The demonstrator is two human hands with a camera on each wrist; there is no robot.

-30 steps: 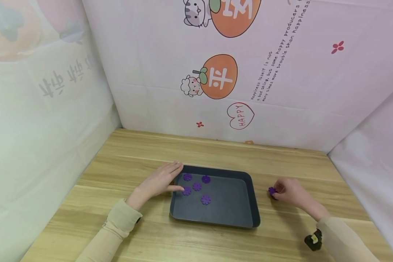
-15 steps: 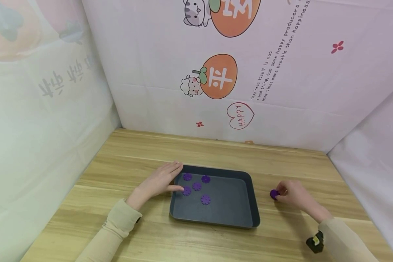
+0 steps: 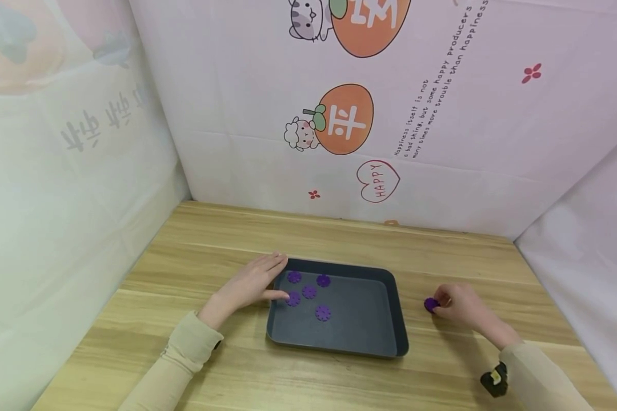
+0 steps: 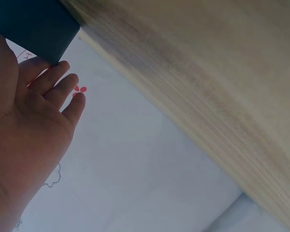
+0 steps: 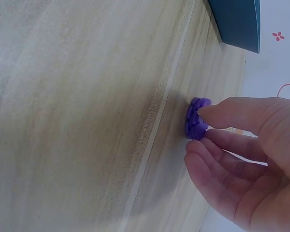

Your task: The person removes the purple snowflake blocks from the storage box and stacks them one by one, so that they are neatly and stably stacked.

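Purple discs [image 5: 197, 118] pinched by the right grip [image 3: 460, 305] could spill beneath it if pressure slackens, the relaxed left grip [image 3: 252, 282] touching the tray [image 3: 360, 319].

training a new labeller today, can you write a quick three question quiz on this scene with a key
1. How many notched purple discs can be seen inside the tray?
2. True or false: the left hand touches the tray.
3. In the head view, where is the right hand?
a) over the tray
b) to the left of the tray
c) to the right of the tray

Key
1. Five
2. True
3. c
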